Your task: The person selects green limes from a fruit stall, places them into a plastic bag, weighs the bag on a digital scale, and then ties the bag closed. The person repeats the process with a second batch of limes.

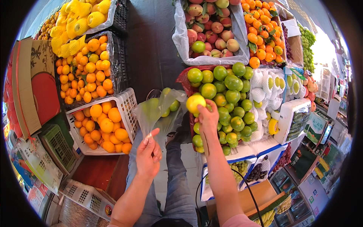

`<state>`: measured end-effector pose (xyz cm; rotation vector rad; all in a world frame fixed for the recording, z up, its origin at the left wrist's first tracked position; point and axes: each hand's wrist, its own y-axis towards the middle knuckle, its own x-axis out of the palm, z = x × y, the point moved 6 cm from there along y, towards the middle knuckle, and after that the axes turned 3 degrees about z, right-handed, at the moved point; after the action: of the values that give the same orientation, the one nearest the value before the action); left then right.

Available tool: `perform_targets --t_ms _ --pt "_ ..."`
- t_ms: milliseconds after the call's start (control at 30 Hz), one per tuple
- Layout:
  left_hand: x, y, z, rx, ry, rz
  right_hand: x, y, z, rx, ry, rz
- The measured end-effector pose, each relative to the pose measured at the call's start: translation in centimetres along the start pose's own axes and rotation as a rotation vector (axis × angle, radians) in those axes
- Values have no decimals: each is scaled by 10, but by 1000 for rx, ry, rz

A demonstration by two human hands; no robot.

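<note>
My left hand (148,156) pinches the edge of a clear plastic bag (153,113), which hangs open in front of my legs. Several green citrus fruits (165,112) show through its thin film. In my right hand (208,116) is a yellowish citrus fruit (195,103), gripped by the fingers at the left side of a heap of green citrus fruits (231,94). The held fruit is yellower than those piled beside it. A small gap separates it from the bag's right side.
White crate of oranges (130,109) stands left of the bag, with a black crate of smaller oranges (120,62) behind. Farther back, a lined box (181,49) holds peaches. Foam-wrapped fruits (264,89) lie right of the green heap. A black cable (247,185) loops near my right forearm.
</note>
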<state>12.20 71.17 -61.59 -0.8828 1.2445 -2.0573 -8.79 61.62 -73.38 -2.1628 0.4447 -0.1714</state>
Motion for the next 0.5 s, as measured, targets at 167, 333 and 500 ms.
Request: perform_targets --t_ms 167,333,500 --pt "4 2 5 22 -5 -1 15 -45 30 355 497 -382" --pt "3 0 2 22 -2 -29 28 -72 24 343 537 -568" --pt "-7 10 -4 31 4 -6 39 -82 4 142 265 -630"
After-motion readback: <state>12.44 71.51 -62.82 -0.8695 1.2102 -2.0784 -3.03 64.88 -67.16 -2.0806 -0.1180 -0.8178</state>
